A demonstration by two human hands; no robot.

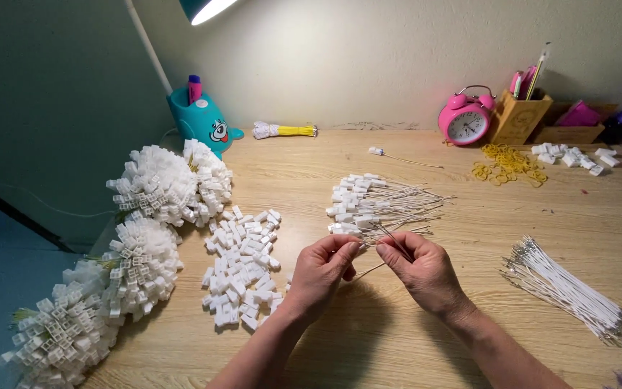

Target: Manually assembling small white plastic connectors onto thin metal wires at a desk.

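Desk [426, 338] front bare; L hand [323, 270], R hand [420, 268] pinch wire [391, 240].

A pink alarm clock [465, 121] is positioned beside a wooden pen holder [518, 119] at the wall. Yellow rubber bands [507, 164] are scattered before them. A teal lamp base [201, 119] is located at the rear left.

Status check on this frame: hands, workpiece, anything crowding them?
Left hand pinching small white connector. Right hand pinching its thin wire. Finished wired pieces just beyond; loose connectors beside left hand.
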